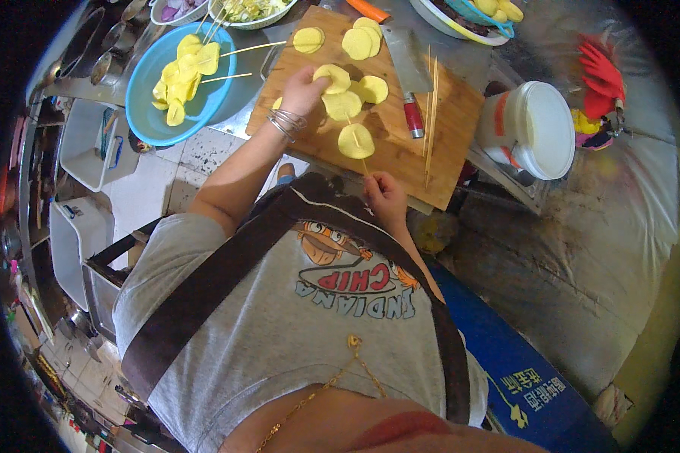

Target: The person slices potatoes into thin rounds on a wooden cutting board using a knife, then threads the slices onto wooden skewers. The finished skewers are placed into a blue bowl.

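Observation:
My left hand (302, 92) is closed on a round yellow potato slice (334, 78), pinching its left edge over the wooden cutting board (389, 162). Closer to me, my right hand (386, 198) grips the lower end of a thin wooden skewer (365, 164). One threaded slice (356, 141) sits on that skewer. Just beyond it is another yellow slice (343, 106); whether the skewer passes through it I cannot tell. Further slices (373, 90) lie beside it, and small stacks (361, 41) rest toward the board's far edge.
A cleaver (409, 68) with a red handle and several bare skewers (431, 113) lie on the board's right. Filled skewers lie in a blue basin (140, 124) at left. A white bucket (538, 130) and red glove (600, 74) are on the right.

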{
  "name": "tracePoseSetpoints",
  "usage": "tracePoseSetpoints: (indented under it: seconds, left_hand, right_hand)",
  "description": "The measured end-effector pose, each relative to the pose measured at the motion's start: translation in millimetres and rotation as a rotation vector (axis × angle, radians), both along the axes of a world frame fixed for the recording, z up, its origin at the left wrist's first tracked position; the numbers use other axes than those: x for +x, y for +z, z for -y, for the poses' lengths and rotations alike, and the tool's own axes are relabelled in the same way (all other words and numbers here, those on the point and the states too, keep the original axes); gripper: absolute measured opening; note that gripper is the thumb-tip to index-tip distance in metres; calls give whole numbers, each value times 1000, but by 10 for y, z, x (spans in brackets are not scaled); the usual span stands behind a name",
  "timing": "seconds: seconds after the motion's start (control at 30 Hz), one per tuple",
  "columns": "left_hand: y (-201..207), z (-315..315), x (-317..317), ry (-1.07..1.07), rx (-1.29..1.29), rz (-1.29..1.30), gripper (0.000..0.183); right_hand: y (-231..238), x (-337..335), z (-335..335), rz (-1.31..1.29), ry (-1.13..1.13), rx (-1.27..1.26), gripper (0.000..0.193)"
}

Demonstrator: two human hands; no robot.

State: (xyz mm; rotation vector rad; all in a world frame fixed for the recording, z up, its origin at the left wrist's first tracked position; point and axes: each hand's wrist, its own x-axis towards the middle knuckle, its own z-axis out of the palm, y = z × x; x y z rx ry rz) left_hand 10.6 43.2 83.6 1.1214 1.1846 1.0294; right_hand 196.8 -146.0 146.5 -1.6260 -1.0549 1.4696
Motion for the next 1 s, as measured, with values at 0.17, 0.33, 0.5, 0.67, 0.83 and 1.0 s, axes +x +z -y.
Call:
tracePoseSetpoints:
  seconds: [0.17,0.33,0.5,0.67,0.83,1.0]
  left_hand:
    - [396,389,124,-56,-527,1016,37]
    - [719,753,149,-361,-453,1381,44]
    - [894,809,-231,-227,-349,1447,46]
    - [994,871,-648,-98,-190,1518,42]
    - [974,857,-1141,253,0,1380,59]
    - [603,1123,-1237,-232,-291,1232,85]
  right_hand:
    - [32,-114,-144,8,-5,51,21]
    - [190,-390,-355,-68,30,158,18]
    - [383,-638,-506,302,276,612,17]
    - [537,-863,-651,-86,441,220,13]
    - [608,-1408,-1035,285,617,782,13]
    - [618,-1589,-1862,378,710,799,22]
